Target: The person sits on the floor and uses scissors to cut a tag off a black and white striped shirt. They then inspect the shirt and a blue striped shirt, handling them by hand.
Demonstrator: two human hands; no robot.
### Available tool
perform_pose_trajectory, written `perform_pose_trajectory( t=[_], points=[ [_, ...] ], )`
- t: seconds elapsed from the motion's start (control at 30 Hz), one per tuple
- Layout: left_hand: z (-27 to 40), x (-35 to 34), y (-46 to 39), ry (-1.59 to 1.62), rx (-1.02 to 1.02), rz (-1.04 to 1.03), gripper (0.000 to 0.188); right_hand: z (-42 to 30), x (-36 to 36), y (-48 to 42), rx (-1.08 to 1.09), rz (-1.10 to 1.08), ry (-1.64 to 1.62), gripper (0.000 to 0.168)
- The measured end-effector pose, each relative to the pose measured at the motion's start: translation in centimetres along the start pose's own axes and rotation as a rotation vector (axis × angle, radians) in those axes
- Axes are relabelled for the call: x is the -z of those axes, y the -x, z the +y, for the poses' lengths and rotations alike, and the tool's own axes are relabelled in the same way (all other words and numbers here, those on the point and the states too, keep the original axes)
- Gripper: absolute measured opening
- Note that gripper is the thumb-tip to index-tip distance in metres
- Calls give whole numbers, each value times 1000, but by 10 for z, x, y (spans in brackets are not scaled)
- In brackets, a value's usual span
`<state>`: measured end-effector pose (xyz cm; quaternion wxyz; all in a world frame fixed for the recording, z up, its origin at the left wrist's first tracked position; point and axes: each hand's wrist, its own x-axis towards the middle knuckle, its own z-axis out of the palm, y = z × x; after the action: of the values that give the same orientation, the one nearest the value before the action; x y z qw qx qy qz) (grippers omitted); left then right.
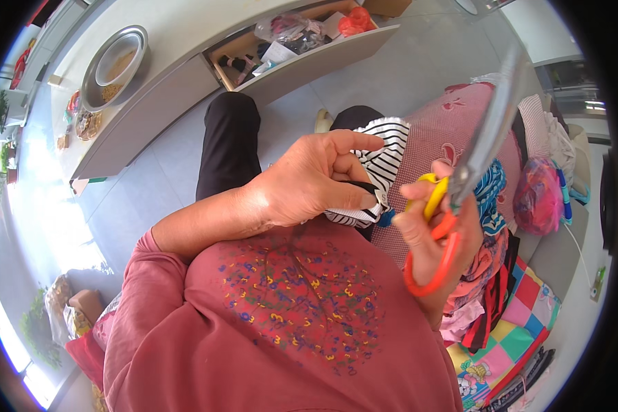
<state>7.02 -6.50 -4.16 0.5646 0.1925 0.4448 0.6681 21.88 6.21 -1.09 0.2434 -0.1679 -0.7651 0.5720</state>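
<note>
My left hand (316, 177) pinches a black-and-white striped garment (387, 149) above my lap, thumb on top near a black edge. A small white fabric label (382, 200) with writing sticks out just beyond the thumb tip. In my right hand (468, 234) is a pair of scissors (481, 136) with yellow and orange-red handles. The blades point up and away to the right, blurred, and look closed together. They are apart from the garment. Part of the garment is hidden behind my left hand.
An open drawer (314, 51) full of bags and cloth juts from the long low cabinet (149, 110). A metal basin (143, 56) stands on top. To my right, a pink patterned cover (427, 134), folded clothes (486, 268), a checkered cloth (528, 291) and a pink bag (538, 198) lie on the seat.
</note>
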Motion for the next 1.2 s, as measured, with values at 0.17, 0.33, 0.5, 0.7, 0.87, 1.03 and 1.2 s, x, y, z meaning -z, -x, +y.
perform_pose_trajectory(
  t=[0.17,0.33,0.5,0.7,0.87,1.03,1.2],
  points=[
    [2,-5,-1,-134,-43,33,62,-2,-14,4,-58,-66,42,56],
    [-4,-4,-2,-185,-107,10,64,8,-13,2,26,-83,216,43],
    [-3,-1,-3,-301,-136,-44,63,16,-11,1,38,-121,294,42],
    [-12,2,-6,-357,-141,-12,60,21,-14,1,187,-128,340,39],
    [-7,-1,-4,-578,-6,87,38,24,-23,1,144,66,213,38],
    [-18,3,-5,-328,-32,0,15,23,-24,3,16,115,76,41],
    [-16,3,-6,-135,21,-1,19,24,-24,4,66,124,116,42]
  ],
)
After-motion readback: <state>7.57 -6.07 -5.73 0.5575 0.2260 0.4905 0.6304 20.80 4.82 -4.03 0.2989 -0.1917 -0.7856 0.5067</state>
